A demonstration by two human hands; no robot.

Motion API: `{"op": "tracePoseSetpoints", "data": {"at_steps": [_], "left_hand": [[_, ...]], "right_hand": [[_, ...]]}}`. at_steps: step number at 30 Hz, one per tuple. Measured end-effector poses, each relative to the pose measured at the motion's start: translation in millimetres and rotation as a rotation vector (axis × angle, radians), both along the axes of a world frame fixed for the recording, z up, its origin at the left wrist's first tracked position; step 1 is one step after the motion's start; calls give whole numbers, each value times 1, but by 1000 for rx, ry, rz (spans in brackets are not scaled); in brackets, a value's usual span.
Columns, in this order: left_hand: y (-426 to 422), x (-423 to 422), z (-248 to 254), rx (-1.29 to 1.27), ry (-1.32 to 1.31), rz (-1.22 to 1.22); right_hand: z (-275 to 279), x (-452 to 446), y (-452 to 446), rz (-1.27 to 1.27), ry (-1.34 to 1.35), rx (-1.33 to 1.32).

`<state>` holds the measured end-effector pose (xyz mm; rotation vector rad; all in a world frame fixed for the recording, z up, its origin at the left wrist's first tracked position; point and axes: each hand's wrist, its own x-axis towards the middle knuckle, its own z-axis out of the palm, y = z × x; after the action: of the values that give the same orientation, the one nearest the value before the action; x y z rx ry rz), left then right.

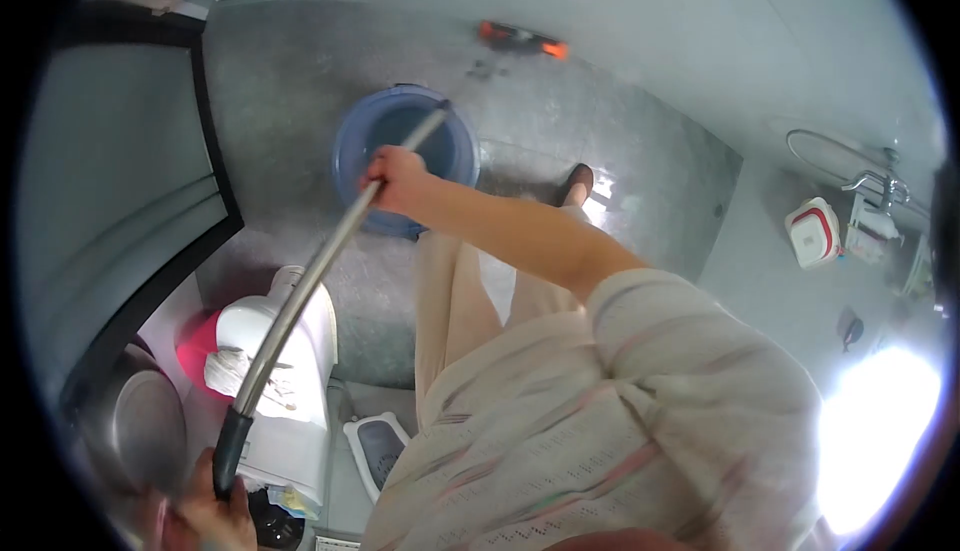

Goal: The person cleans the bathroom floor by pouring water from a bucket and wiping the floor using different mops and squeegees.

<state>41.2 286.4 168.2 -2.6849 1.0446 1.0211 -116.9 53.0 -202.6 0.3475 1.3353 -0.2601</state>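
Observation:
A long metal pole (315, 276) with a black grip slants across the view. My right hand (397, 178) is closed around its middle, above a blue bucket (345, 151). My left hand (215, 511), partly cut off at the bottom left, is wrapped round the black grip. The pole's far end is dark and blurred over the bucket's rim. Beyond it, a dark bar with orange ends (522, 40) lies on the floor by the wall. I cannot tell whether the pole is joined to that bar.
A white toilet (318, 331) with a cloth on it stands at left, beside a pink basin (200, 351) and a metal bowl (148, 421). A dark-framed door (215, 131) borders the left. A shower tap (885, 189) and folded basin (815, 234) are on the right wall.

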Motion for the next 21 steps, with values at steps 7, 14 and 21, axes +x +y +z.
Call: {"op": "tracePoseSetpoints", "data": {"at_steps": [7,14,21], "left_hand": [[26,33,39,456,-87,36],[13,59,34,-76,435,254],[-91,-69,-36,186,797,240]], "right_hand": [[9,85,21,16,-240,33],[71,5,-9,-18,-155,31],[75,-236,-67,75,236,-105]]}}
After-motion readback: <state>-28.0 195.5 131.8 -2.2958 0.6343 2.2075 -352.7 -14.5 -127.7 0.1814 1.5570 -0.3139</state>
